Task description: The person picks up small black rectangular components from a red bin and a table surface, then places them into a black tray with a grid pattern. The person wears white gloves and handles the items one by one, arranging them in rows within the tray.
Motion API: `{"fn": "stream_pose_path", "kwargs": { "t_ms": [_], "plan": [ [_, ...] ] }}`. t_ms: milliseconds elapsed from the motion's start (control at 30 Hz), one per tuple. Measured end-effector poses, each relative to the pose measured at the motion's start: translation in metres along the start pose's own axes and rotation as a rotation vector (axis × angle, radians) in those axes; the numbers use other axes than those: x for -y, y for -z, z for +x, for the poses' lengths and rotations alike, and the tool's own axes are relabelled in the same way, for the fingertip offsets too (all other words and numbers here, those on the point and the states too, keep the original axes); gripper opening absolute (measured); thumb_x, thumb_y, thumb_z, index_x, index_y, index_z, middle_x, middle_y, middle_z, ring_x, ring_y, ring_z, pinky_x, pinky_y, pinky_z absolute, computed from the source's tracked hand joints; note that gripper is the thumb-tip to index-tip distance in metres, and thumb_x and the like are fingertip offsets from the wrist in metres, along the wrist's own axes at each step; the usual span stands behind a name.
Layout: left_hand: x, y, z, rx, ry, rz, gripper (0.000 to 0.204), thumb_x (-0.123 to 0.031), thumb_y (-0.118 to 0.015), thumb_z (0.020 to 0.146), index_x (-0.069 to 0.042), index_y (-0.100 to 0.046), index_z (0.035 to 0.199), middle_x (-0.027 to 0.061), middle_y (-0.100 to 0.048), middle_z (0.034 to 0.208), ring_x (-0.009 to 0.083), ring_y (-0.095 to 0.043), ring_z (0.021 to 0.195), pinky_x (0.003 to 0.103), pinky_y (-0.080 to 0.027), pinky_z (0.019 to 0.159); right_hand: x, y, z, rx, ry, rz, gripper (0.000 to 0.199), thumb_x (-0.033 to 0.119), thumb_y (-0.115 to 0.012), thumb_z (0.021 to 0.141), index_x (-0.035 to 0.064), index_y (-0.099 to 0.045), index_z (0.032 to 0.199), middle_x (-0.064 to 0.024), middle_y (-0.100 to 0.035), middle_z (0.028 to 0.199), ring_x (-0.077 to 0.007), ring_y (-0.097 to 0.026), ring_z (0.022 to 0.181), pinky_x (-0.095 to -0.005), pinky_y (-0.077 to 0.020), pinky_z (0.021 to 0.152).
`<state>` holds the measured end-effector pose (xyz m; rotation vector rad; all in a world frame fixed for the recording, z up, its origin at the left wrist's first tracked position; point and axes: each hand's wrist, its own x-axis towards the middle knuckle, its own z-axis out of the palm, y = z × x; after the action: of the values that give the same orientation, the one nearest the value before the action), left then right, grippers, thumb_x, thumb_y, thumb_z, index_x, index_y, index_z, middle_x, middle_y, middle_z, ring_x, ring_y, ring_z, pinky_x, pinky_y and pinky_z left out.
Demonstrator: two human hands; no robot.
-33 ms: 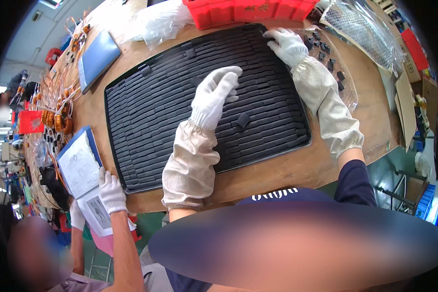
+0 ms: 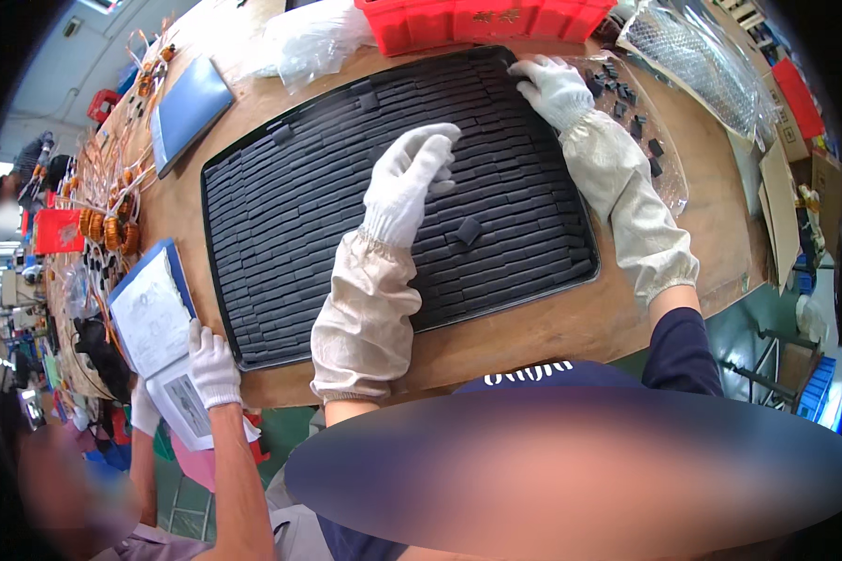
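Over black tray (image 2: pixel 281 187) on wooden bench (image 2: pixel 571 323): left hand (image 2: pixel 410 178) hovering mid-tray, fingers loosely curled, grip apparently empty. Right hand (image 2: pixel 554 89) flat at tray's far right corner, fingers spread, nothing pinched, just beside clear bag of small black parts (image 2: pixel 641 122). One loose black block (image 2: pixel 468 230) lying askew on top of the packed rows, just right of left wrist. Versus earlier frame: no visible shift, same hand poses, block same spot. Co-worker's gloved hand (image 2: pixel 213 365) at lower left on a blue clipboard (image 2: pixel 150 309).

tray (image 2: pixel 225 187) mid-table (image 2: pixel 552 327) | crate (image 2: pixel 477 23) behind | clipboard (image 2: pixel 150 313) left
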<state>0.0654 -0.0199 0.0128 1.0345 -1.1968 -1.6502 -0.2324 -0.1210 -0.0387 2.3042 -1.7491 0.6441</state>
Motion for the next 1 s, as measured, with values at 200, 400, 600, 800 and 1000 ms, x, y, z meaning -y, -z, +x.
{"fn": "stream_pose_path", "kwargs": {
  "t_ms": [200,400,600,800,1000],
  "plan": [
    [0.001,0.034,0.007,-0.332,-0.248,0.229,0.031,-0.026,-0.065,0.101,-0.004,-0.068,0.122,0.0013,-0.069,0.107,0.0073,-0.06,0.086,0.024,-0.052,0.078,0.001,-0.006,0.0,0.036,0.173,-0.104,0.025,0.018,-0.068,0.085,0.0211,-0.074,0.109,-0.0045,-0.068,0.11,-0.0306,-0.063,0.107,-0.044,-0.0529,0.092],
    [0.013,0.059,0.018,-0.538,-0.419,1.33,0.037,-0.033,-0.071,0.091,-0.014,-0.069,0.123,0.0132,-0.066,0.118,0.0326,-0.062,0.108,0.042,-0.051,0.094,0.002,0.008,-0.011,0.006,0.224,-0.207,0.031,0.014,-0.062,0.089,0.0214,-0.071,0.117,-0.0084,-0.066,0.122,-0.0328,-0.059,0.118,-0.0432,-0.0481,0.101],
    [0.034,0.072,0.023,-0.324,-0.446,1.638,0.038,-0.033,-0.072,0.086,-0.016,-0.067,0.12,0.0083,-0.066,0.11,0.0308,-0.063,0.102,0.044,-0.053,0.084,-0.048,0.048,-0.005,-0.157,-0.118,-0.031,0.027,0.02,-0.06,0.094,0.0189,-0.07,0.118,-0.0087,-0.068,0.116,-0.0322,-0.06,0.117,-0.0438,-0.0479,0.101],
    [0.024,0.056,0.021,-0.361,-0.315,1.491,0.039,-0.029,-0.069,0.091,-0.014,-0.065,0.127,0.0158,-0.065,0.115,0.0345,-0.064,0.105,0.044,-0.054,0.09,-0.086,0.062,-0.019,0.124,-0.218,-0.04,0.026,0.028,-0.062,0.092,0.0161,-0.071,0.114,-0.0099,-0.068,0.113,-0.0332,-0.061,0.114,-0.0431,-0.049,0.099],
    [0.015,0.039,0.019,-0.064,-0.128,0.338,0.046,-0.04,-0.073,0.092,-0.004,-0.069,0.12,0.0062,-0.068,0.108,0.0158,-0.064,0.097,0.032,-0.052,0.089,-0.092,0.039,-0.036,0.143,-0.262,-0.338,0.042,0.026,-0.068,0.087,0.0171,-0.063,0.128,-0.0115,-0.06,0.136,-0.0367,-0.059,0.119,-0.046,-0.0485,0.102]
  ]
}}
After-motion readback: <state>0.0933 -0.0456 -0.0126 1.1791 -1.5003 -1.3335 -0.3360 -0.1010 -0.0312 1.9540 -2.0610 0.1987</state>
